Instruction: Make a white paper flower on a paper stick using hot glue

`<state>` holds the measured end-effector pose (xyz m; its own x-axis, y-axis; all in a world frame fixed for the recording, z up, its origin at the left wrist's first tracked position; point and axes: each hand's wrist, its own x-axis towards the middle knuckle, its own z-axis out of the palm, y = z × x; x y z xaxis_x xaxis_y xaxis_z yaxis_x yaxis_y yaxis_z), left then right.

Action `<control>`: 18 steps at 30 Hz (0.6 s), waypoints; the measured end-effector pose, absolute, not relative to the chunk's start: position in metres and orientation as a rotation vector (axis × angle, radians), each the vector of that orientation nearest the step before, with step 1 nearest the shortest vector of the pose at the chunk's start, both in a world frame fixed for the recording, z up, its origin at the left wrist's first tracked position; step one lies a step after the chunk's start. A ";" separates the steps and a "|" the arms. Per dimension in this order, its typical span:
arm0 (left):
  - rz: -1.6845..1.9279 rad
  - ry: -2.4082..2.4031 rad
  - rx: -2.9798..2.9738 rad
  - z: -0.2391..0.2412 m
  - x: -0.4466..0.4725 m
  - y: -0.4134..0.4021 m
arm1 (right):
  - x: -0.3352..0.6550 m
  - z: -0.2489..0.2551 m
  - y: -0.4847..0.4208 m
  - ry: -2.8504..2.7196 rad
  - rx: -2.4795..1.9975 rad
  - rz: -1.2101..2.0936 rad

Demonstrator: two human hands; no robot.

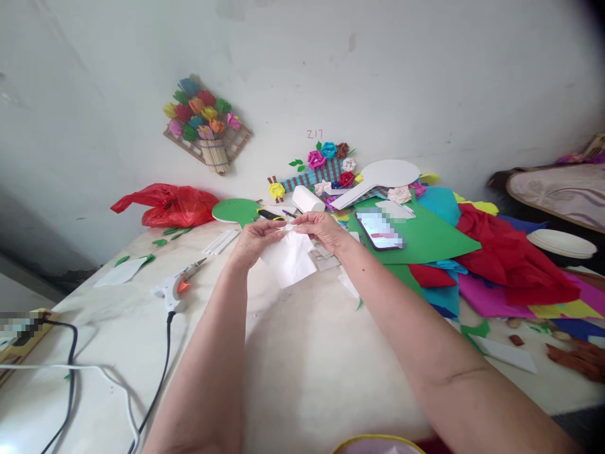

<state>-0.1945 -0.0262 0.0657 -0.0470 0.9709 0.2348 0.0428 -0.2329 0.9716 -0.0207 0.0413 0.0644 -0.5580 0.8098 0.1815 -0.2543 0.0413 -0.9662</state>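
Pinched between both hands is the top edge of a thin white sheet, tissue or napkin-like, which hangs down over the table. My left hand grips it from the left with thumb and fingers. From the other side my right hand holds it near the same spot, the fingertips almost meeting. Just behind the hands lie a white roll and a black-handled tool, partly covered. A smartphone with a lit screen rests on green card to the right.
On the left, a white glue gun with a cord stands near white sticks. A red plastic bag lies at the back left. Coloured crepe paper is heaped on the right. Paper flowers lean against the wall.
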 end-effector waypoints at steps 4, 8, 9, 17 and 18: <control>1.350 1.208 1.399 0.069 -0.195 -0.027 | -0.018 0.065 0.042 -1.566 -0.598 1.632; 1.286 1.270 1.428 0.074 -0.194 -0.030 | -0.016 0.065 0.044 -1.674 -0.595 1.537; 1.273 1.276 1.435 0.075 -0.194 -0.030 | -0.016 0.065 0.045 -1.703 -0.596 1.504; 1.248 1.281 1.489 0.075 -0.195 -0.030 | -0.016 0.069 0.042 -1.730 -0.656 1.484; 1.248 1.282 1.482 0.075 -0.195 -0.030 | -0.016 0.068 0.042 -1.728 -0.667 1.485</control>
<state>-0.1951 -0.0301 0.0748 0.0017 0.9847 0.1745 0.2004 -0.1713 0.9646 -0.0163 0.0422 0.0684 -0.5840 0.7859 0.2032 -0.0831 0.1912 -0.9780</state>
